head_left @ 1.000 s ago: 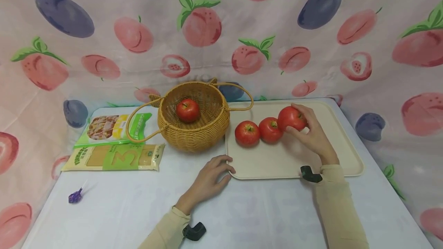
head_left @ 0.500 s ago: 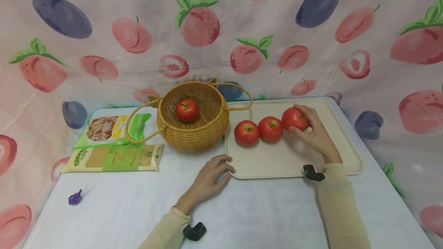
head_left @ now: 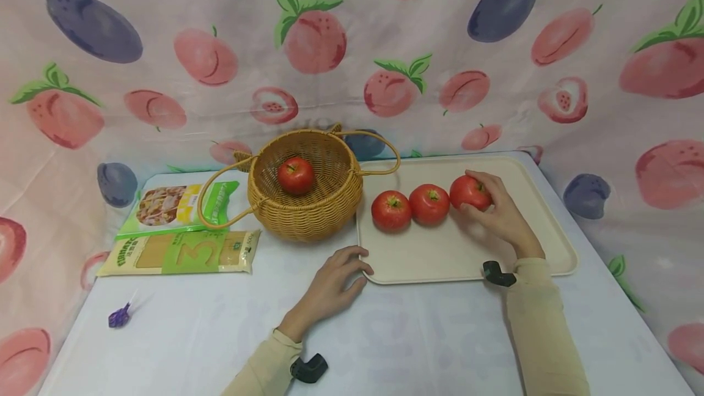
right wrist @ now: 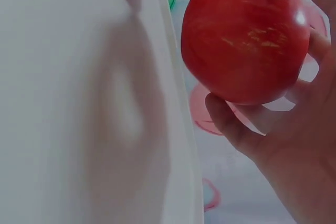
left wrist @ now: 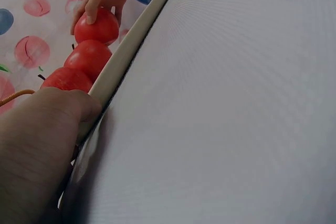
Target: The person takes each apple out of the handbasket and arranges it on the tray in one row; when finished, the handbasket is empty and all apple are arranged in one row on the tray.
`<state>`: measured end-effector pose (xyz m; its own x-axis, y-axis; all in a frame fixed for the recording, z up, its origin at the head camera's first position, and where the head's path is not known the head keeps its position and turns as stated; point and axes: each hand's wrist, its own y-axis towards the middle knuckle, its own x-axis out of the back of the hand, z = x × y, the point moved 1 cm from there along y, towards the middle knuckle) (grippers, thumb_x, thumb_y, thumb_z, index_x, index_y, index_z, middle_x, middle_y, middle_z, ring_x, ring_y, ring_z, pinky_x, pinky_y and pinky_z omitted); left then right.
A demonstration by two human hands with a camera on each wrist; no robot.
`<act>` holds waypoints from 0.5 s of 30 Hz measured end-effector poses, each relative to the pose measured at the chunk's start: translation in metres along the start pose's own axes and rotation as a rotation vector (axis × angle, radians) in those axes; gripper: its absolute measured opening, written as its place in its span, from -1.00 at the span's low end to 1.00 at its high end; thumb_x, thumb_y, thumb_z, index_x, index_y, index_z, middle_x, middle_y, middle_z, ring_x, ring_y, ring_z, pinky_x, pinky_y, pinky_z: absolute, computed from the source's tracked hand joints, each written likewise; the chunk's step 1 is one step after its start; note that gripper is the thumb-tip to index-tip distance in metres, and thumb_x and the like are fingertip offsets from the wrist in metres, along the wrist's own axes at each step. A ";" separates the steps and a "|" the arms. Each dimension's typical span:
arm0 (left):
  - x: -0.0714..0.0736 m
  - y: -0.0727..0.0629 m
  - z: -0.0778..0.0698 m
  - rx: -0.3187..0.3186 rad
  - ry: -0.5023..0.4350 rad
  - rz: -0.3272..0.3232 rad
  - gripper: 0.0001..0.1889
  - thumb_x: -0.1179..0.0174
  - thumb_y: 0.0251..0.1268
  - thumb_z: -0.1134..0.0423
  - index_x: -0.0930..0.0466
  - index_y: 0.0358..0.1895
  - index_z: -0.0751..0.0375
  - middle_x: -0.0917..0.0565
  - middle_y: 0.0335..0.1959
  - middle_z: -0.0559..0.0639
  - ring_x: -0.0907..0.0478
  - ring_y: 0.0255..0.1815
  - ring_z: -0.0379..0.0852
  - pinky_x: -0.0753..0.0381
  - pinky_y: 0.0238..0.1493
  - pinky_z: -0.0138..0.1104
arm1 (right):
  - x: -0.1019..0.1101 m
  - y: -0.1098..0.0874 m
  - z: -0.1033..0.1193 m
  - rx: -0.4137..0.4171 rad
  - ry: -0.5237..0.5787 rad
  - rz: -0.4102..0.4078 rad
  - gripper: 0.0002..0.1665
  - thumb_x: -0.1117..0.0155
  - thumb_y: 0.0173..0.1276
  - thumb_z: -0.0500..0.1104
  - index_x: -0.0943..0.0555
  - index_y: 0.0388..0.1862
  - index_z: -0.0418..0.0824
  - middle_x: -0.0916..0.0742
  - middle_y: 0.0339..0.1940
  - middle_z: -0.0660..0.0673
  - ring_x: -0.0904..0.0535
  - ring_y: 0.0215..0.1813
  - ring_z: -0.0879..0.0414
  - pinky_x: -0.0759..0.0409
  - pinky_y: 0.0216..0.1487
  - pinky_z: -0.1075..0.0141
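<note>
My right hand (head_left: 499, 212) holds a red apple (head_left: 467, 192) between thumb and fingers, at the right end of a row on the cream tray (head_left: 429, 261). In the right wrist view the thumb and fingers curve round this apple (right wrist: 244, 40). Two more red apples, a middle one (head_left: 429, 205) and a left one (head_left: 392, 211), sit beside it on the tray. My left hand (head_left: 330, 283) rests at the tray's front left corner, its fingers loosely bent and fingertips at the rim. A wicker basket (head_left: 305, 222) left of the tray has one red apple (head_left: 296, 176) in it.
Left of the basket lie a green food packet (head_left: 165, 206) and a pack of noodles (head_left: 181, 252). A small purple-wrapped item (head_left: 119, 316) lies at the table's left. One basket handle (head_left: 379, 172) reaches over the tray's edge. A fruit-print cloth (head_left: 330, 96) hangs behind.
My right hand has brought its apple slightly right and lower, to the end of the row. The left hand has stayed in place.
</note>
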<state>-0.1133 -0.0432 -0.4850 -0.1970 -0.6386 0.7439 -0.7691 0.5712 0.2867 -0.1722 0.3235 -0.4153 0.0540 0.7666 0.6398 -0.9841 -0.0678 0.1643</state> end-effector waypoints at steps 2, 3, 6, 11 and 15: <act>0.000 0.000 0.000 0.005 -0.002 0.004 -0.87 -0.20 0.23 0.22 -0.61 -0.19 -0.11 -0.47 0.19 -0.12 -0.31 0.32 -0.16 -0.35 0.28 -0.14 | 0.000 -0.001 0.005 -0.025 0.001 0.021 -0.19 -0.35 0.20 -0.20 -0.25 0.41 -0.02 -0.29 0.34 -0.22 -0.24 0.31 -0.15 -0.26 0.26 -0.22; 0.001 0.000 0.000 0.006 -0.002 0.005 -0.87 -0.20 0.23 0.22 -0.61 -0.19 -0.11 -0.47 0.19 -0.12 -0.31 0.32 -0.16 -0.35 0.28 -0.14 | -0.001 -0.002 0.005 -0.035 -0.001 0.030 -0.19 -0.35 0.20 -0.20 -0.24 0.41 -0.02 -0.29 0.34 -0.23 -0.24 0.32 -0.16 -0.26 0.25 -0.24; 0.001 0.000 0.000 0.004 0.000 0.004 -0.87 -0.20 0.23 0.22 -0.61 -0.19 -0.11 -0.47 0.19 -0.12 -0.31 0.33 -0.15 -0.35 0.28 -0.13 | -0.004 0.000 -0.002 -0.049 -0.014 0.047 -0.18 -0.35 0.20 -0.19 -0.24 0.41 -0.03 -0.28 0.35 -0.23 -0.22 0.33 -0.18 -0.25 0.26 -0.26; 0.000 0.000 0.001 0.002 0.000 0.001 -0.87 -0.20 0.23 0.22 -0.61 -0.19 -0.12 -0.47 0.19 -0.13 -0.31 0.32 -0.16 -0.35 0.28 -0.13 | -0.007 0.003 -0.021 -0.045 -0.039 0.070 -0.16 -0.35 0.22 -0.09 -0.20 0.44 0.07 -0.23 0.36 -0.25 -0.21 0.33 -0.23 -0.24 0.25 -0.31; 0.000 0.000 0.001 0.007 -0.003 0.006 -0.87 -0.20 0.24 0.21 -0.61 -0.19 -0.13 -0.47 0.19 -0.14 -0.30 0.33 -0.17 -0.35 0.29 -0.14 | -0.009 0.003 -0.024 -0.043 -0.052 0.085 -0.12 -0.33 0.23 -0.04 -0.15 0.47 0.06 -0.23 0.34 -0.30 -0.23 0.31 -0.28 -0.26 0.21 -0.33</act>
<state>-0.1137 -0.0436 -0.4858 -0.2032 -0.6365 0.7440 -0.7723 0.5713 0.2778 -0.1801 0.3322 -0.4385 -0.0224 0.7248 0.6886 -0.9918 -0.1026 0.0757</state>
